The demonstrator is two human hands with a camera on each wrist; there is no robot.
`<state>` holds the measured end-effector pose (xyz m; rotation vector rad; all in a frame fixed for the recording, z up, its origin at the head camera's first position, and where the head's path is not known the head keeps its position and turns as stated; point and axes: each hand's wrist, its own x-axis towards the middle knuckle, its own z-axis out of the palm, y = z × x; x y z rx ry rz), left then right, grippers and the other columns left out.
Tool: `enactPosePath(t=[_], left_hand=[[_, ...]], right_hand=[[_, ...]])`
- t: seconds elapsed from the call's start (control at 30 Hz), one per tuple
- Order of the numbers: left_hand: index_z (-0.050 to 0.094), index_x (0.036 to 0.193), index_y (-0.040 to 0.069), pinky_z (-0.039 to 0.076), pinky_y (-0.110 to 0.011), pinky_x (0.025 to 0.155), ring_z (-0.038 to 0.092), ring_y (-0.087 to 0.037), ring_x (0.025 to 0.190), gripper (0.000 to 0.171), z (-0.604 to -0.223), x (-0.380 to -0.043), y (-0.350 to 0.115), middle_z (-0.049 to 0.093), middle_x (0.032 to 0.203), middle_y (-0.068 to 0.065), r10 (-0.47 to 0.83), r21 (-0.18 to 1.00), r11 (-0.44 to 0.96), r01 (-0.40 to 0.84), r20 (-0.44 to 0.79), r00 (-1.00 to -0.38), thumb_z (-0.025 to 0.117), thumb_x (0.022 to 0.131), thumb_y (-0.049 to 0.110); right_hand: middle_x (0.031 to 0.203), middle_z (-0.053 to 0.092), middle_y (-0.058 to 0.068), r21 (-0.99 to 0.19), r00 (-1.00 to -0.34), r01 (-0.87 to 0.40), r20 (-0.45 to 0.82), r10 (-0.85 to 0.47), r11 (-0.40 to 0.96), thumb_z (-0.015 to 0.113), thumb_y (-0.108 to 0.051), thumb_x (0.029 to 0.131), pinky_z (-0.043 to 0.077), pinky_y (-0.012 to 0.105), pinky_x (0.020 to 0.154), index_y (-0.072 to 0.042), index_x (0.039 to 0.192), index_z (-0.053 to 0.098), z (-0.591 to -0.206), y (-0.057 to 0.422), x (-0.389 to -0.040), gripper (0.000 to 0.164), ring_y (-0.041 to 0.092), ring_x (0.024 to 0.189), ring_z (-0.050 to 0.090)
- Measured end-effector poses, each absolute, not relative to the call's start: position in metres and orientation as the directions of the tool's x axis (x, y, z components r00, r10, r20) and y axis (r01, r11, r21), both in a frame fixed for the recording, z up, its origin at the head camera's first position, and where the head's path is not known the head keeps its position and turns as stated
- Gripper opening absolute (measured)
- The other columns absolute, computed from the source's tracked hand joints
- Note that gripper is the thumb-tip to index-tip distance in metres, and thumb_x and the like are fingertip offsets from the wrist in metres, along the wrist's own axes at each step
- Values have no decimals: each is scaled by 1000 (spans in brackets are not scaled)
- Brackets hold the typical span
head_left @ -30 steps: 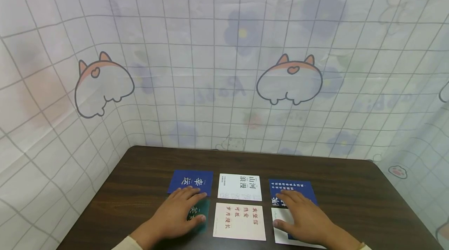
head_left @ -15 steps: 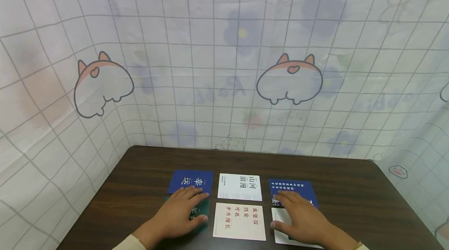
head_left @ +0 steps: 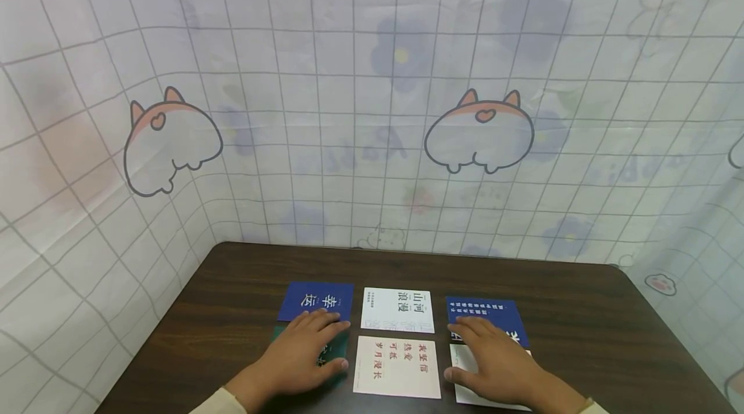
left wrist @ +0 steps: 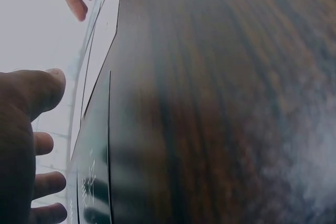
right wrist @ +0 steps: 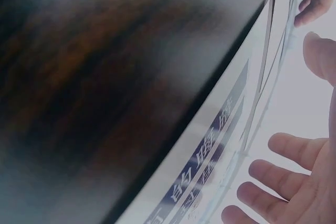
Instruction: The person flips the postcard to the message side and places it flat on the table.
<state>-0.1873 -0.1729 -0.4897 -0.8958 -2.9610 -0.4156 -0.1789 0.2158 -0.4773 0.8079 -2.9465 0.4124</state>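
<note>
My left hand (head_left: 303, 351) hovers over a dark green card (head_left: 331, 357), its fingers relaxed and slightly spread; in the left wrist view a gap shows between the fingers and the card. A blue card (head_left: 318, 301) lies just beyond its fingertips. On the other side my right hand (head_left: 498, 360), palm down with loose fingers, is above a white card (head_left: 465, 357) and the near edge of a second blue card (head_left: 491, 312). That white card, with dark printed bands, shows below the fingers in the right wrist view. Neither hand holds anything.
Between the hands lie a white card with dark lettering (head_left: 398, 309) and, nearer, a cream card with red lettering (head_left: 398, 367). All lie flat on a dark wood table (head_left: 192, 310). A white grid-patterned curtain (head_left: 360, 201) stands behind and along both sides.
The cards have stayed in place. My left hand has shifted slightly right, and my right hand slightly left. Both hands keep their relaxed pose.
</note>
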Motion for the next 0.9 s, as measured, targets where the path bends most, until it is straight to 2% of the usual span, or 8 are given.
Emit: enactPosePath(t=[0.67, 0.9], left_hand=[[53, 150, 22, 25, -61, 115, 38, -36, 145, 65, -487, -184, -167, 48, 154, -8, 553, 270, 790, 551, 75, -830, 58, 97, 61], [53, 150, 23, 24, -60, 116, 36, -34, 146, 67, -488, -186, -164, 47, 155, -6, 551, 260, 797, 545, 55, -832, 56, 97, 64]], right_hand=[[142, 56, 14, -238, -842, -537, 106, -528, 809, 66, -70, 86, 41, 59, 105, -8, 138, 61, -481, 209, -181, 81, 37, 133, 50], [144, 55, 10, -238, -856, -515, 81, -511, 824, 67, -72, 84, 41, 58, 105, -11, 139, 61, -484, 207, -182, 82, 34, 135, 49]])
